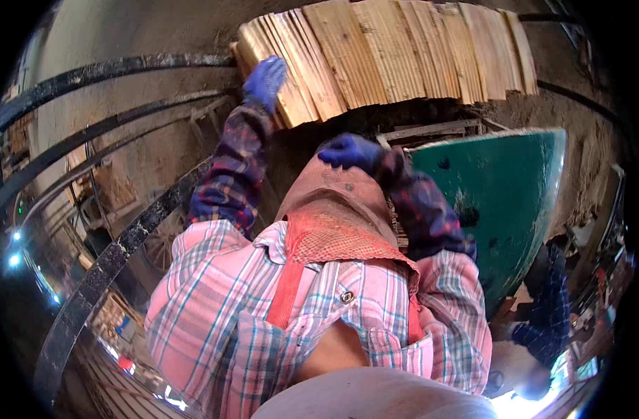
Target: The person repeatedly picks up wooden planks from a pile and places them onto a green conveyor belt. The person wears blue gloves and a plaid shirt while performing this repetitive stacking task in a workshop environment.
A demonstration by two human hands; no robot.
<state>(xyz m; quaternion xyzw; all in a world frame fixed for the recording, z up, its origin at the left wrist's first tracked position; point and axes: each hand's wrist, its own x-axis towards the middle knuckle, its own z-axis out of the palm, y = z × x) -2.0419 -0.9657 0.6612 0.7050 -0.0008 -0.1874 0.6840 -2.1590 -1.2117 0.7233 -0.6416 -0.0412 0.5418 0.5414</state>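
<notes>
A long row of wooden slats (375, 56) stretches across the far side, packed side by side. My left hand (266, 80), in a blue glove, lies against the slats near the row's left end, its fingers stretched along the wood. Closer to me, my right hand (351, 152), also gloved in blue, has its fingers curled in front of my apron (340, 209). Whatever those curled fingers hold, if anything, is hidden.
Dark metal rails (117, 68) curve along the left. A green panel (494, 188) with a worn edge stands on my right, beside a wooden frame (438, 130). Another person's dark checked sleeve (551, 307) shows at the lower right.
</notes>
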